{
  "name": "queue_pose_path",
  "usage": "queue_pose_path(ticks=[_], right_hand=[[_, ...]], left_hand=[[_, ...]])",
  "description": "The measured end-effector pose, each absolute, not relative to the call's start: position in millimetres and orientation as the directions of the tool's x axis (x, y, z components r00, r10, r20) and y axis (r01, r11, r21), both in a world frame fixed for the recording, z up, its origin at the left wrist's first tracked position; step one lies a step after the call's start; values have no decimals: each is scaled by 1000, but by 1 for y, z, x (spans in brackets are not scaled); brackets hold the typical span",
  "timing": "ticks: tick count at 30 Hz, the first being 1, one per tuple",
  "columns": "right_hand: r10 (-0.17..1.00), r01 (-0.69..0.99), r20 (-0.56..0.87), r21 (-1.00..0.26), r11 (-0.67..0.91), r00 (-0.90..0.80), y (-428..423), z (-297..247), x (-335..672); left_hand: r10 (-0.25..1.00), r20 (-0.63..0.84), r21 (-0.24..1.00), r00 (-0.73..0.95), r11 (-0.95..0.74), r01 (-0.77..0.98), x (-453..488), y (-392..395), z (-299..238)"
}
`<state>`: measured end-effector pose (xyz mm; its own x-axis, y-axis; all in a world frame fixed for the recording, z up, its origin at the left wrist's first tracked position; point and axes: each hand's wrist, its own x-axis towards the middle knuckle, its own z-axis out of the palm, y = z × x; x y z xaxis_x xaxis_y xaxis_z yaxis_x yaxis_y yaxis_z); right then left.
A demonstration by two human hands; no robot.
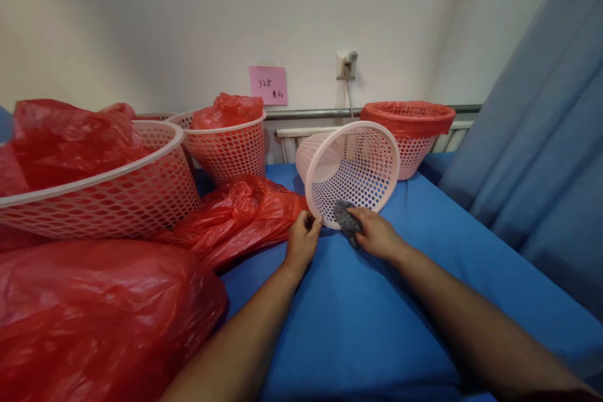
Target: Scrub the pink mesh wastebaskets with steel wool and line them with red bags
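Observation:
A pink perforated plastic wastebasket [313, 160] lies on its side on the blue sheet [330, 326], its mouth towards me. My left hand [302, 242] is closed at the lower left of its rim, thumb and fingers pinching the edge. A dark grey cloth [347, 218] is bunched in my right hand [377, 232], which presses it against the lower rim, part of the cloth reaching inside. Just left of my left hand lies a crumpled red plastic bag [249, 210].
Red-lined pink baskets stand at the left [155, 191], back left [235, 147] and back right [414, 151]. A large red bag [103, 314] fills the near left. Behind are a metal rail [311, 114], a wall socket [346, 67] and a pink note [268, 85]. A blue curtain [532, 138] hangs right.

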<state>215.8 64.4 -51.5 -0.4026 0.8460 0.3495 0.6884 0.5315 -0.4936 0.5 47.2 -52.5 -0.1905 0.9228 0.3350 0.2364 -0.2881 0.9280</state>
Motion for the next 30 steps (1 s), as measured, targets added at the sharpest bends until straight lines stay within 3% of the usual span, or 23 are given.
queue_pose_path(ticks=[3,5,9,12,16,19,21,24,26,28,30], right_hand=[[742,540,393,-513,667,-543,56,-54,196],[757,591,351,-477,651,-550,58,-52,200],[912,842,295,-379,384,-284,75,-44,238],[942,903,300,-348,254,-149,81,-43,251],[854,697,295,-492,521,-429,68,-52,218],[782,529,347,-589,611,-517,62,-57,199],[819,604,316,-559,568,-478,67,-56,207],[929,815,282,-461,352,-241,82,-48,241],[949,868,300,-440,232,-101,90,-43,259],[950,869,291,-433,237,-114,90,-42,261],[931,829,261,-436,351,-256,83,-44,247]], left_hand=[[947,299,939,-120,-270,212,4,48,-59],[946,295,942,-137,-263,210,0,50,-59],[920,328,932,-214,-277,234,-11,52,-52],[914,349,925,-209,-299,235,-7,50,-50],[939,325,931,-109,-297,213,6,48,-57],[953,298,935,-54,-280,218,6,48,-60],[949,306,931,-81,-280,235,1,48,-58],[930,336,920,-148,-290,265,-7,48,-50],[919,353,913,-173,-298,280,-7,48,-47],[916,363,909,-170,-308,279,-4,48,-47],[923,359,911,-139,-314,266,2,47,-52]])
